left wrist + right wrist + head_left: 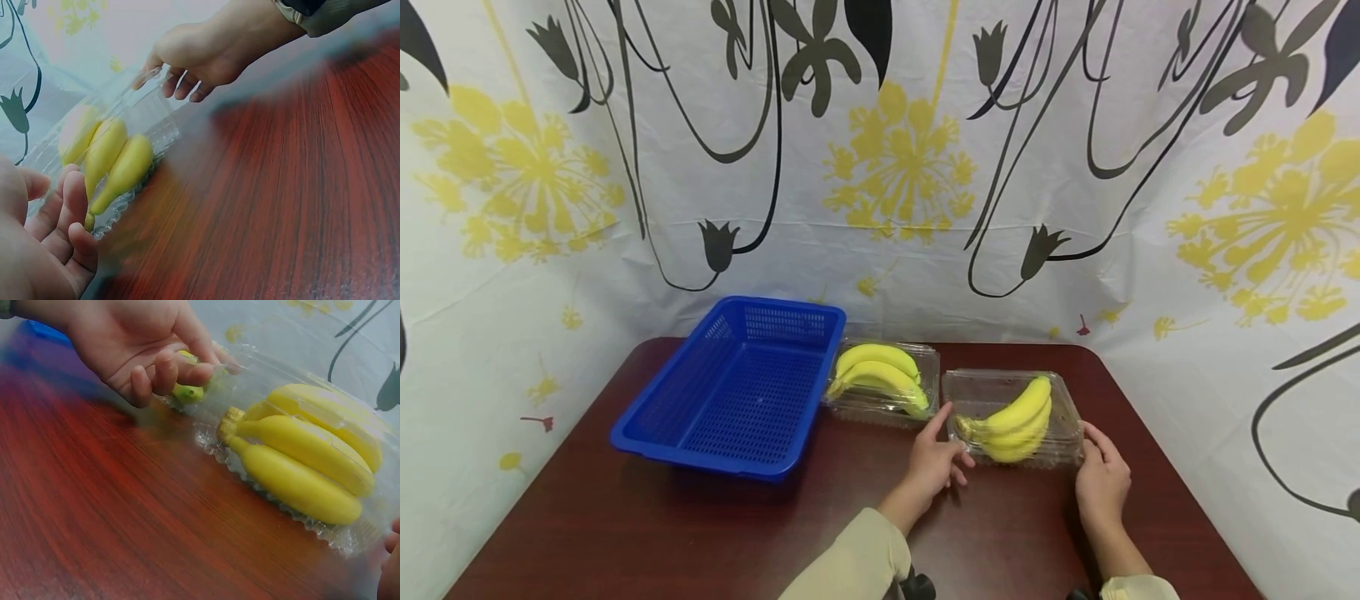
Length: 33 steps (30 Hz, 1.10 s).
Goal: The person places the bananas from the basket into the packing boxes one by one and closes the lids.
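A clear plastic clamshell box (981,400) with a bunch of yellow bananas (1017,423) inside lies between the two hands. My left hand (931,465) touches its left side with the index finger stretched out, the other fingers loosely bent. At the box's right edge, my right hand (1102,483) rests its fingertips. The right wrist view shows the bananas (306,456) under the clear lid, their stem end towards the left hand (147,347). In the left wrist view, the right hand (203,56) touches the far end of the box.
A second clear box (928,367) holding bananas (880,375) stands just left of the first. Left of that sits a blue perforated plastic basket (730,400). All rest on a dark red-brown table (700,525), with a flower-patterned cloth (910,275) hanging behind.
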Each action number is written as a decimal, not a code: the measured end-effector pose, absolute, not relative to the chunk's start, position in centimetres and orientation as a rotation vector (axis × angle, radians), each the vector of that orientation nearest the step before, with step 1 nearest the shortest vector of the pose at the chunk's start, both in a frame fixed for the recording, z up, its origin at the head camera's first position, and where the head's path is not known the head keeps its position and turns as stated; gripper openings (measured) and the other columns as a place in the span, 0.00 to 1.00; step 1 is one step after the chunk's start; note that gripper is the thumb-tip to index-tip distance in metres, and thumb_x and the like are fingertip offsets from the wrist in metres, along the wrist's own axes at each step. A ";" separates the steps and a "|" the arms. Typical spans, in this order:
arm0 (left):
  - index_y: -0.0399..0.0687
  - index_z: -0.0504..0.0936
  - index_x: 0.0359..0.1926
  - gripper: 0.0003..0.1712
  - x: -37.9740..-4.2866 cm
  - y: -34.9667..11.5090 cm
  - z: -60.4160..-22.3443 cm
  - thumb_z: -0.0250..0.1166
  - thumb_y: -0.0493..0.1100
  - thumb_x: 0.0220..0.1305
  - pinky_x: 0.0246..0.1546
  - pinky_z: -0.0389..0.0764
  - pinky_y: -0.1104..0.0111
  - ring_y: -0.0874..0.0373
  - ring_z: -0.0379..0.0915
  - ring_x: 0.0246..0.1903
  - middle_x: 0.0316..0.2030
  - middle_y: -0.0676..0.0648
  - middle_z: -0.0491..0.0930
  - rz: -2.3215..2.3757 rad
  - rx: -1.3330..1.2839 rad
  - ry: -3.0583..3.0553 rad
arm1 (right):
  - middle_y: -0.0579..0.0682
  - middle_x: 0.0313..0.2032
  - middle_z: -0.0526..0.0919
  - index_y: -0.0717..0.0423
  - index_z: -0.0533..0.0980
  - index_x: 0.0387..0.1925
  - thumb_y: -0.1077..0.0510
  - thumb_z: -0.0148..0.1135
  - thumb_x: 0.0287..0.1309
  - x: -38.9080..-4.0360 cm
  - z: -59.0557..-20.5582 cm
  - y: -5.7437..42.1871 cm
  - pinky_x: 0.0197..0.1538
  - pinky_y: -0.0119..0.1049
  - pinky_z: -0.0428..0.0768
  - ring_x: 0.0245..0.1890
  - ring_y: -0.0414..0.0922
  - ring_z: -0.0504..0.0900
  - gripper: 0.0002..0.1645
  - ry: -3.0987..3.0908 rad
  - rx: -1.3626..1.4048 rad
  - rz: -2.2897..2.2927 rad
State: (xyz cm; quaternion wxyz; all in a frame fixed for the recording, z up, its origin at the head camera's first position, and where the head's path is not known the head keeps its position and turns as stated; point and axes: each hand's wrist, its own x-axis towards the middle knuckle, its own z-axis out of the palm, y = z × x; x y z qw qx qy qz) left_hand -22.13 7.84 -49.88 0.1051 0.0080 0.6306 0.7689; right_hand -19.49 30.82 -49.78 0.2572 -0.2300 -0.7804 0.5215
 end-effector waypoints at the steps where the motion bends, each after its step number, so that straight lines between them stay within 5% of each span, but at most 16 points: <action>1: 0.61 0.64 0.72 0.44 -22.1 7.9 -49.9 0.57 0.29 0.55 0.08 0.60 0.75 0.60 0.68 0.07 0.17 0.45 0.80 2.269 0.018 1.862 | 0.49 0.37 0.81 0.50 0.76 0.61 0.52 0.45 0.73 -19.5 -49.9 30.8 0.32 0.26 0.71 0.32 0.37 0.74 0.22 -2.113 -0.610 1.446; 6: 0.62 0.64 0.72 0.45 -22.0 8.1 -49.8 0.57 0.28 0.54 0.07 0.59 0.75 0.60 0.67 0.06 0.16 0.45 0.79 2.270 0.002 1.897 | 0.47 0.25 0.74 0.51 0.72 0.64 0.57 0.42 0.74 -19.8 -49.9 30.7 0.24 0.25 0.72 0.23 0.36 0.72 0.22 -2.103 -0.539 1.534; 25: 0.66 0.66 0.70 0.46 -21.9 8.4 -49.4 0.54 0.24 0.53 0.07 0.61 0.75 0.60 0.66 0.06 0.14 0.45 0.77 2.252 -0.042 1.953 | 0.57 0.33 0.74 0.59 0.67 0.66 0.64 0.36 0.72 -20.1 -50.0 30.7 0.22 0.27 0.73 0.22 0.34 0.72 0.25 -2.165 -0.466 1.466; 33: 0.63 0.66 0.71 0.46 -22.1 8.5 -49.4 0.54 0.22 0.53 0.09 0.71 0.70 0.59 0.68 0.09 0.13 0.45 0.75 2.298 -0.025 1.915 | 0.57 0.32 0.76 0.59 0.70 0.63 0.64 0.38 0.72 -20.5 -50.4 30.6 0.21 0.26 0.72 0.20 0.32 0.72 0.23 -2.158 -0.465 1.348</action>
